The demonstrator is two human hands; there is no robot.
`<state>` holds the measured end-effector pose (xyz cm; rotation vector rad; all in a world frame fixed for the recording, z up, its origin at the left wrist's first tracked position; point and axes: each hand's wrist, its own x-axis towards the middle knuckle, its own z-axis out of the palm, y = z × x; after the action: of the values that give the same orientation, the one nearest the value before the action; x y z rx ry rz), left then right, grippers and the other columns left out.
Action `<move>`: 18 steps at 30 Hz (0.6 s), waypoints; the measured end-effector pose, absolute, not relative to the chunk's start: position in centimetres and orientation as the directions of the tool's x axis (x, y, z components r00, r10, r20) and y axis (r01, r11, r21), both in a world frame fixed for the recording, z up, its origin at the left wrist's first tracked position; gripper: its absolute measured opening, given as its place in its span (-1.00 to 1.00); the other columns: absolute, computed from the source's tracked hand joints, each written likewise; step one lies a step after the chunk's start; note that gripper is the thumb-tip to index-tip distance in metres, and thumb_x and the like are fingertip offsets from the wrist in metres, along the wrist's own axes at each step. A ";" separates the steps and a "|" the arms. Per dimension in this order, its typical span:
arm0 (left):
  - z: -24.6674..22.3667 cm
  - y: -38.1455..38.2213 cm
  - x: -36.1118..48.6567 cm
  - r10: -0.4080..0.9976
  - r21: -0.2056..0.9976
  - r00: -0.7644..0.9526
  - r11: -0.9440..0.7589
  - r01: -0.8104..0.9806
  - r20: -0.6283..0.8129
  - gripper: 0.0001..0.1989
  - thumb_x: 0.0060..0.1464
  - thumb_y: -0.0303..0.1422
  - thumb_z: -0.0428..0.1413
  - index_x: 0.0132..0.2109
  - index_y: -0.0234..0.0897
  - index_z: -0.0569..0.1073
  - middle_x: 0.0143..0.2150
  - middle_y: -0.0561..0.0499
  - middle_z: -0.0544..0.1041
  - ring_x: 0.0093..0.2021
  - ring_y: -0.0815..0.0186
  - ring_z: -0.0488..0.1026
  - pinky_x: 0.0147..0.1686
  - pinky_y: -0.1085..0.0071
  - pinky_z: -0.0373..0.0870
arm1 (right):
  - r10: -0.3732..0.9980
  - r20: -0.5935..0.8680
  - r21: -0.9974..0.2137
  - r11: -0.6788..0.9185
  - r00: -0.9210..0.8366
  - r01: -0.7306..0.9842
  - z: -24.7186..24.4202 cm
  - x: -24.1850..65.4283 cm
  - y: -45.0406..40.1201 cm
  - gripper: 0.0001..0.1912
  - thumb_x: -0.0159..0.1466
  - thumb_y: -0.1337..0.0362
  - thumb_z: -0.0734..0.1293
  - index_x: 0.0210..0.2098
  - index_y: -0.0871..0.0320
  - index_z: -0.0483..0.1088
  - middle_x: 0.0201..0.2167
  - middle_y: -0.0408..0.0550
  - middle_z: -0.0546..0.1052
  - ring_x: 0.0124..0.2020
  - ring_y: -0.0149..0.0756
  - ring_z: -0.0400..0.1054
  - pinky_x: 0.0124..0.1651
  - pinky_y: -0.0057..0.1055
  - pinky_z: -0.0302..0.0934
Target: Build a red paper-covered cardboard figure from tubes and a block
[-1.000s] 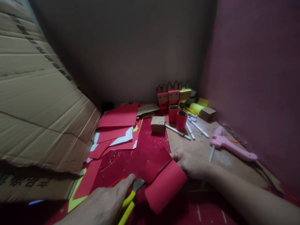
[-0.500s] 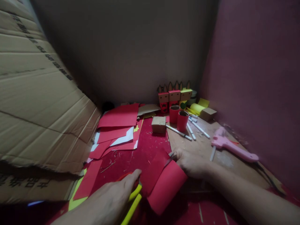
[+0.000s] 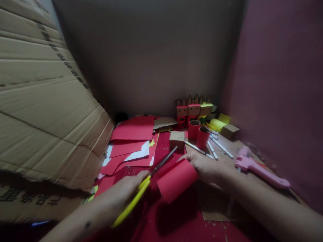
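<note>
My left hand (image 3: pixel 128 190) is closed around a pair of scissors (image 3: pixel 133 202) with yellow handles. Their blades look closed and point up and to the right, over the left end of the red paper. My right hand (image 3: pixel 202 165) grips the far right end of that red paper (image 3: pixel 178 183), which curls into a tube above the red work surface. The right fingertips are partly hidden behind the paper. A small cardboard box (image 3: pixel 177 138) stands just beyond the scissor tips.
Two red paper-covered tubes (image 3: pixel 202 137) and several white markers (image 3: pixel 198 149) lie ahead of my right hand. A pink glue gun (image 3: pixel 262 169) rests at right. Red sheets (image 3: pixel 133 129) are piled at left beside a large cardboard panel (image 3: pixel 50 101). Decorated box-headed figures (image 3: pixel 193 111) stand at the back.
The scissors have come away from the red paper and swung into the open above its left end. The paper looks more tightly curled in my right hand. The whole view has shifted slightly.
</note>
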<state>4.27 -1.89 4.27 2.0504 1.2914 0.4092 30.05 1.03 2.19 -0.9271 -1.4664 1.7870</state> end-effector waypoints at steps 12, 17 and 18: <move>3.7 3.9 2.8 0.975 0.061 0.199 -0.194 0.979 -0.098 -0.75 0.12 -0.31 -0.10 -0.10 -0.33 0.30 -0.32 -0.22 0.52 -0.38 0.10 0.48 -0.47 0.37 0.21 | 0.912 -0.035 -0.999 -0.028 -0.409 0.023 2.7 31.1 -0.7 -0.77 0.07 0.29 0.41 -0.25 0.08 0.58 -0.27 -0.02 0.63 -0.32 -0.24 0.50 -0.25 -0.33 0.38; 3.9 3.2 3.7 0.970 0.024 0.242 -0.242 0.970 0.004 -0.70 0.12 -0.34 -0.08 -0.05 -0.38 0.35 -0.15 -0.29 0.45 -0.20 0.06 0.42 -0.31 0.29 0.25 | 0.932 -0.024 -0.995 0.014 -0.362 0.102 3.2 31.6 -1.6 -0.74 0.09 0.31 0.37 -0.22 0.02 0.57 -0.24 -0.07 0.62 -0.24 -0.17 0.51 -0.19 -0.29 0.41; 4.4 2.9 4.1 0.966 0.063 0.253 -0.256 0.965 0.043 -0.72 0.13 -0.33 -0.09 -0.09 -0.37 0.38 -0.17 -0.26 0.45 -0.19 0.08 0.41 -0.28 0.28 0.25 | 0.935 0.006 -0.993 0.046 -0.355 0.105 3.2 31.7 -1.6 -0.73 0.09 0.31 0.38 -0.21 0.02 0.56 -0.21 -0.07 0.62 -0.21 -0.16 0.51 -0.16 -0.27 0.41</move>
<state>4.11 2.87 4.35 2.4680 1.9020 0.1137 31.68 -1.62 3.16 -1.0790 -1.5719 1.3953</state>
